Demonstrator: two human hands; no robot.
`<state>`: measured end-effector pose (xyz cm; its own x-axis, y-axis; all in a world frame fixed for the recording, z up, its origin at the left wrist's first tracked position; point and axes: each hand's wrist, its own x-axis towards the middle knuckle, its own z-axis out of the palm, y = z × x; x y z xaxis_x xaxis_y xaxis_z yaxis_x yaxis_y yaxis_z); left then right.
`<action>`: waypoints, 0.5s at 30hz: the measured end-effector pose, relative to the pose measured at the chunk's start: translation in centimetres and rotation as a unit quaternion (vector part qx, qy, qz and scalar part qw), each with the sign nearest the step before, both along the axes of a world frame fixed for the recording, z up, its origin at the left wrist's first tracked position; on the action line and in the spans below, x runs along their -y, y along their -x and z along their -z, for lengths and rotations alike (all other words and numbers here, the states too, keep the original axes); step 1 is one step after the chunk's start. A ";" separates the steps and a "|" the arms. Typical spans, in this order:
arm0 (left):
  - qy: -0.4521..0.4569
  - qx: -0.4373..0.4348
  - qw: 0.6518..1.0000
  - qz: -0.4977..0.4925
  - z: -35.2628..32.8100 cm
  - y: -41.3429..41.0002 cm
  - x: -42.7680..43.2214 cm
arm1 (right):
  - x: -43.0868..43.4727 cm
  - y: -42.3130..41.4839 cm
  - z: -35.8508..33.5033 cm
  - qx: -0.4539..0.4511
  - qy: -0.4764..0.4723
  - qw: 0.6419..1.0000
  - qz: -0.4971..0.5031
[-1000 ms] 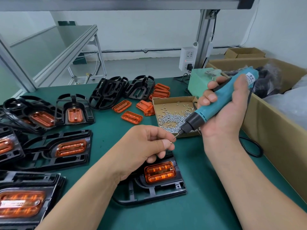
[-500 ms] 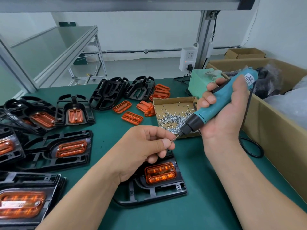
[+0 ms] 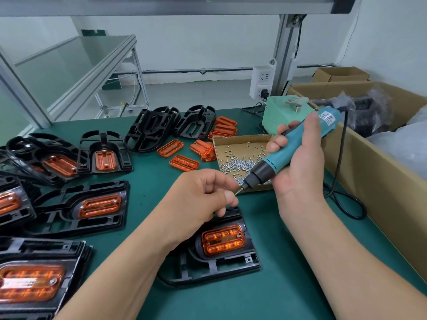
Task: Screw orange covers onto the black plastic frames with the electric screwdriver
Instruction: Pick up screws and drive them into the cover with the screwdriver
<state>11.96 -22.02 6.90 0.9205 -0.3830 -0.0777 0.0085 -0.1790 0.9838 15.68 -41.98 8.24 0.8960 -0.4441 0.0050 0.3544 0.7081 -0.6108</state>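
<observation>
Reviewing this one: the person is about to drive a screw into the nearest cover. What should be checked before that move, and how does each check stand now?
1. Right hand has a full grip on the electric screwdriver: ok.
2. Screw seated on the bit: cannot tell. The left hand pinches it at the tip and hides the seat.
3. Orange cover sits in the nearest black frame: ok.
4. Cover's screw holes are reachable: cannot tell. The right corner shows, but the left wrist hides the left end.
5. Cord lies clear of the frame: ok.
6. Screw box is stocked: ok.
</observation>
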 end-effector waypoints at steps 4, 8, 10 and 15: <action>0.011 -0.015 1.000 0.012 0.0 0.1 0.0 | -0.1 0.3 -0.2 0.057 0.018 0.998 -0.018; -0.007 -0.002 1.000 0.009 0.1 0.2 0.2 | -0.2 0.3 -0.1 0.061 0.022 0.998 -0.019; -0.013 0.001 1.000 0.012 0.2 0.2 0.2 | -0.3 0.4 0.0 0.054 0.022 0.998 -0.018; -0.017 -0.015 0.999 0.027 0.3 0.2 0.2 | -0.6 0.5 0.0 0.075 0.038 0.996 -0.032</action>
<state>11.73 -22.21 6.61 0.8953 -0.4291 -0.1194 0.0280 -0.2133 0.9766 15.20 -41.41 8.20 0.9094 -0.3787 0.1717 0.4004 0.6860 -0.6075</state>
